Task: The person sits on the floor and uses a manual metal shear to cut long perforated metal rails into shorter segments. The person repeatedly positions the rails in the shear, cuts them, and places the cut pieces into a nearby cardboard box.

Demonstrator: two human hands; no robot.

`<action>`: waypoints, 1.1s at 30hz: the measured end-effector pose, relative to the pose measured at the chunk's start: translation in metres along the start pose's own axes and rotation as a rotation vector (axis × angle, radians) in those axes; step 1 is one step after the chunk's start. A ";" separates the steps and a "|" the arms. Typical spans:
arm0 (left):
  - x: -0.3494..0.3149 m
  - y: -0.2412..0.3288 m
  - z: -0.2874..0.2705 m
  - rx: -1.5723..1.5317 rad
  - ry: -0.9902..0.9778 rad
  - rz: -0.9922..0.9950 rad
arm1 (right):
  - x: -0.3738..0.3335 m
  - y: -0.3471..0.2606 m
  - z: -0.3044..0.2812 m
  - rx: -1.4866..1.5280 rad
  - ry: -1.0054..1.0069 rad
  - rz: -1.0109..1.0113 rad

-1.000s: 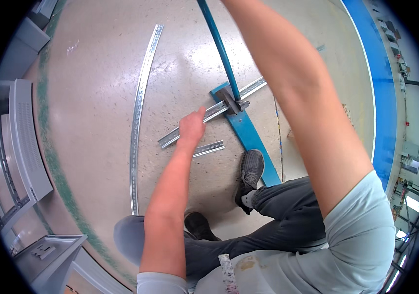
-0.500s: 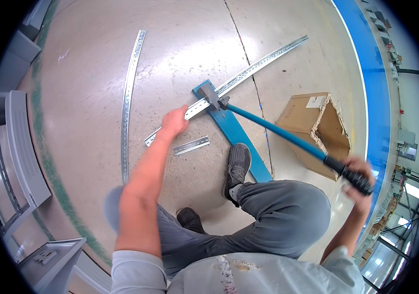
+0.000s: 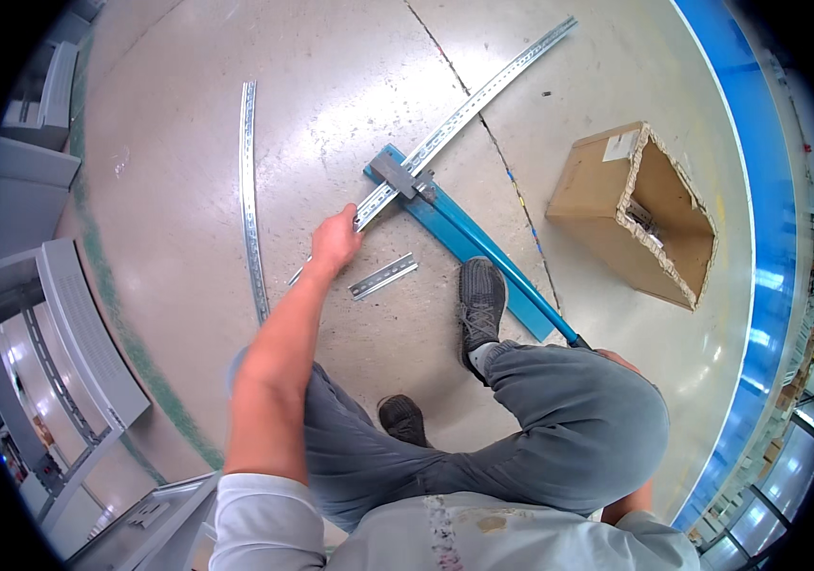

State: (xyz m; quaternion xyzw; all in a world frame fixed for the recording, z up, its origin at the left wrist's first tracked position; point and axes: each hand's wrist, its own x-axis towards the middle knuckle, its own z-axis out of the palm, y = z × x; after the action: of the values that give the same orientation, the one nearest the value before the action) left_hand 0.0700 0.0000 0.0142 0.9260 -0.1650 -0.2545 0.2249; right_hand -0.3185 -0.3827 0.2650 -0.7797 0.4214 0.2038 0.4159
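My left hand [image 3: 336, 240] is closed around the near end of a long slotted DIN rail [image 3: 488, 92]. The rail passes through the grey head [image 3: 394, 175] of a lever-type rail cutter and runs on toward the far right. The cutter's teal base plate [image 3: 445, 242] lies on the floor, with my right shoe [image 3: 481, 303] against it. Its teal lever [image 3: 523, 282] is low, close along the base. At the lever's black grip, my right hand [image 3: 620, 361] is mostly hidden behind my right knee. Beside my left hand lies a short cut rail piece [image 3: 384, 276].
Another long slotted rail [image 3: 250, 181] lies to the left on the floor. An open cardboard box [image 3: 593, 205] with ragged edges stands at the right, some pieces inside. Grey metal cabinet frames [image 3: 93, 333] line the left side. A blue floor strip [image 3: 745, 124] curves along the right.
My right hand has brought the lever down from its raised position toward the base plate and behind my knee. My left hand stays on the rail. The view has shifted slightly.
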 end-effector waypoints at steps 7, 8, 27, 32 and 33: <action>-0.008 0.014 0.009 0.006 0.063 -0.051 | 0.095 0.170 0.065 -0.643 0.285 -0.519; -0.007 0.015 0.007 0.021 0.067 -0.057 | 0.104 0.161 0.072 -0.645 0.279 -0.459; -0.015 0.016 0.009 0.034 0.064 -0.123 | 0.171 0.016 0.121 -0.479 0.284 -0.651; -0.008 0.016 0.012 0.056 0.043 -0.118 | 0.206 -0.013 0.164 -0.583 0.364 -0.739; -0.007 0.022 0.016 0.062 0.045 -0.114 | 0.220 0.002 0.172 -0.566 0.377 -0.750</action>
State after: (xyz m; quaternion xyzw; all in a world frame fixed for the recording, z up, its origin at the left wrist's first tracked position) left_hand 0.0509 -0.0210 0.0154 0.9459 -0.1146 -0.2408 0.1848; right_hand -0.1903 -0.3494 0.0187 -0.9828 0.1084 0.0022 0.1493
